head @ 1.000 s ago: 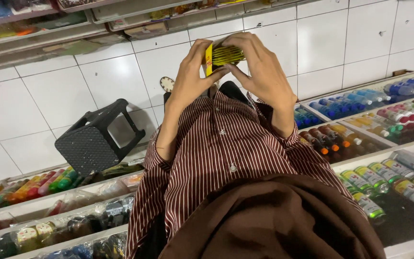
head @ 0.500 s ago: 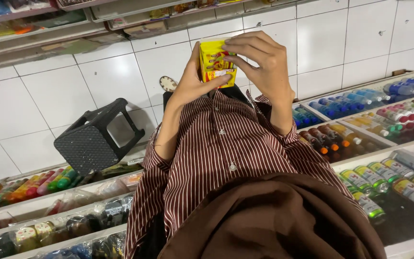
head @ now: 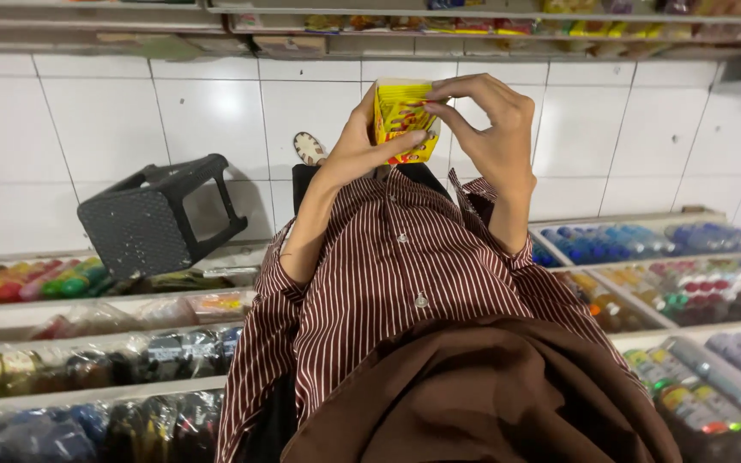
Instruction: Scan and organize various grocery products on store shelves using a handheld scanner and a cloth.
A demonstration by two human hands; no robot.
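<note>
Both hands up in front of chest, holding one small yellow packet point(head: 402, 120) with red print. Left hand point(head: 360, 144) closed on packet from the left side, thumb across its lower front, fingers behind. Right hand point(head: 492, 129) closed on packet's top right edge, fingertips point(head: 433, 101) pinching the upper corner; other fingers curled. Packet upright, slightly tilted, squeezed between the two hands, touching both. What is inside the packet: cannot tell.

Below the grip: striped maroon-and-white shirt point(head: 405, 283), sleeves pushed up the forearms, brown cloth point(head: 490, 394) lower down.

Left of and below the grip: black plastic stool point(head: 156, 219) tipped on its side on white tiled floor point(head: 62, 129). Just left of the left hand, a sandal toe point(head: 310, 147) on the tiles.

Further below-left of the grip: long display bins point(head: 87, 296) in rows, packed with wrapped small goods, bright coloured ones in the nearest-to-stool row, darker wrapped jars or tubs in the rows under it; blurred, kinds unclear.

Right of and below the grip: compartment trays point(head: 636, 257) with rows of small bottles sorted by colour, blue ones in the tray closest to the right hand, red, orange and green ones in the next, purple and green-capped in the outermost.

Above the grip: shelf edge point(head: 490, 19) carrying yellow and mixed packets, well apart from hands.
</note>
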